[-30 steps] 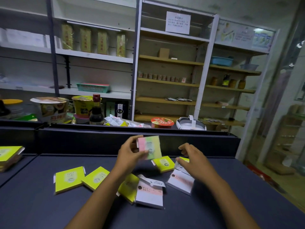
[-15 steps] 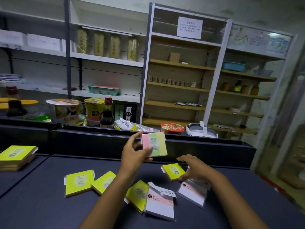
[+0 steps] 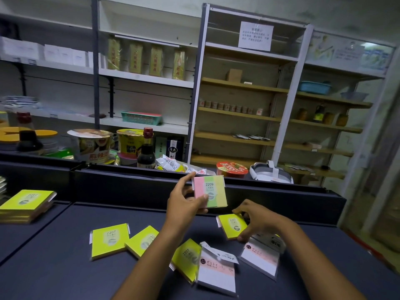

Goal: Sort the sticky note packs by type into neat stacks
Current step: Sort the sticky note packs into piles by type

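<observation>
We see a striped pack [image 3: 210, 191] banded pink, green and yellow, with dark digits on its middle band. The loose packs [image 3: 109, 240] on the counter [image 3: 54, 273] are lime yellow, each with a pale oval label, and the stack [image 3: 25, 202] at the far left has the same lime top. Two other packs [image 3: 217, 273] are white with a salmon-pink band and a dark round mark. The counter itself is dark navy. Behind it, a bottle [image 3: 146, 151] is near-black with a red cap.
</observation>
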